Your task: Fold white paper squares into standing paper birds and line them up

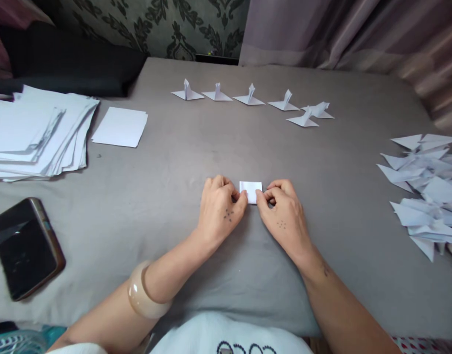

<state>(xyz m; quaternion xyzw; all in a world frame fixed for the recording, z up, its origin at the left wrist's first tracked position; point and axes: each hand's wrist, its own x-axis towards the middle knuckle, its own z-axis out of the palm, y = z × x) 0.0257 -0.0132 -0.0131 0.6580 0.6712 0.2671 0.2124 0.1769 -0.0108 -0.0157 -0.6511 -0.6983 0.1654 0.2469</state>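
Observation:
A small folded square of white paper [251, 191] lies at the middle of the grey cloth-covered table, between my two hands. My left hand [221, 201] grips its left edge, thumb at the lower left corner and the other fingers curled. At the lower right corner, my right hand [284, 211] pinches the paper between thumb and curled fingers. The fingertips under the paper are hidden. Farther back stands a row of several folded paper birds [250, 96], each with an upright neck and pointed wings.
At the left are a thick stack of white sheets [38, 132], a smaller pile of paper squares [120, 127] and a phone [25, 248]. A heap of folded paper birds [428, 182] lies at the right edge. Black fabric [71, 64] rests at the back left.

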